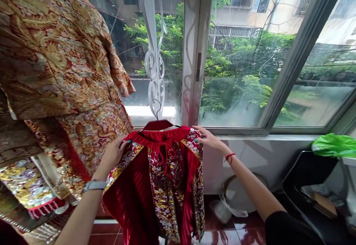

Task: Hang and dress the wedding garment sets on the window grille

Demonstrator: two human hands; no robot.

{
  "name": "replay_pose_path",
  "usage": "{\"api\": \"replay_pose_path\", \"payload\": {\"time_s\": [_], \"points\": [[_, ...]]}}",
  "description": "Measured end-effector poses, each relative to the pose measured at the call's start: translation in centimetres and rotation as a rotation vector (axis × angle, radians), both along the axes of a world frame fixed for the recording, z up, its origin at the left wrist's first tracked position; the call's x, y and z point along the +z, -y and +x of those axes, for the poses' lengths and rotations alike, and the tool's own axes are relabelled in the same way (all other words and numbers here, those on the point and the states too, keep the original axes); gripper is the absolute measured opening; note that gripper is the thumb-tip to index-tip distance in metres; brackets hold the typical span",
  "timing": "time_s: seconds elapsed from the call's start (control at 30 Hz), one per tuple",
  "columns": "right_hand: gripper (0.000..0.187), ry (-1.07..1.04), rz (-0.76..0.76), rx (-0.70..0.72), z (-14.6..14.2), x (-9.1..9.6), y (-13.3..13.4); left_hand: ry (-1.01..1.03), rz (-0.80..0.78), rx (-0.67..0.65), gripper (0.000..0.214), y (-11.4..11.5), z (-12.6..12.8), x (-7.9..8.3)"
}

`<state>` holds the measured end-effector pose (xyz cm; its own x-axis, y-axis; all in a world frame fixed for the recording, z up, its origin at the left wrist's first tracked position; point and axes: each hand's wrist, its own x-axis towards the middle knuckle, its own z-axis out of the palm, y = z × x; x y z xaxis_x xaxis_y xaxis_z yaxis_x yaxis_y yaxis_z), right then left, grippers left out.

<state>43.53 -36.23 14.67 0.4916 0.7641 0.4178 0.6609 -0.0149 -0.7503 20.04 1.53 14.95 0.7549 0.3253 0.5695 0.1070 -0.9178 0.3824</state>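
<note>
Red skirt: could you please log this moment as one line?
left hand: holds red skirt waistband | right hand: holds opposite edge | hanger: carries skirt

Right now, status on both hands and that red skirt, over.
Left hand gripping red skirt at waistband; right hand on other corner, grip unclear. Skirt on hanger. Gold jacket hangs close beside left hand.

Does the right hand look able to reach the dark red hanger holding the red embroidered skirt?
Probably yes: the right hand touches the waistband of the red embroidered skirt, beside the dark red hanger, nothing between them.
</note>
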Motion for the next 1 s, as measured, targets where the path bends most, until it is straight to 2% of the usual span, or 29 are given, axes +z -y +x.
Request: {"api": "replay_pose_path", "payload": {"time_s": [0.03, 0.1, 0.23, 0.33, 0.4, 0.6, 0.7, 0.87, 1.0], "points": [[0.068, -0.032, 0.013, -0.003, -0.2, -0.6, 0.4, -0.002, -0.007, 0.001, 0.041, -0.1, -0.1, 0.0], [0.062, -0.006, 0.009, -0.032, -0.3, -0.9, 1.1, -0.001, 0.002, 0.004, 0.043, -0.4, 0.0, 0.2], [0.029, 0.132, -0.049, -0.089, 1.4, 1.4, 1.1, -0.03, 0.013, -0.027, 0.047, -0.6, 0.4, 0.6], [0.02, 0.15, -0.051, -0.087, 2.9, 2.9, 0.2, 0.022, 0.022, -0.02, 0.047, -0.6, 0.5, 0.4], [0.019, 0.146, -0.046, -0.084, 3.2, 2.8, -0.6, 0.055, 0.029, -0.008, 0.046, -0.6, 0.4, 0.3], [0.027, 0.089, -0.012, -0.113, 2.9, 0.3, -1.9, 0.066, 0.005, 0.005, 0.044, -0.4, -0.3, 0.3], [0.026, 0.06, 0.017, -0.138, 3.2, -0.2, -2.2, 0.088, -0.021, 0.009, 0.045, 0.0, -0.4, 0.0], [0.038, 0.02, 0.061, -0.137, 2.6, -0.3, -1.2, 0.18, -0.094, 0.029, 0.04, 0.7, -0.6, -1.2], [0.061, -0.049, 0.109, -0.115, 0.9, -2.6, 0.2, 0.248, -0.198, 0.064, 0.041, 1.5, -1.0, -2.9]]}}
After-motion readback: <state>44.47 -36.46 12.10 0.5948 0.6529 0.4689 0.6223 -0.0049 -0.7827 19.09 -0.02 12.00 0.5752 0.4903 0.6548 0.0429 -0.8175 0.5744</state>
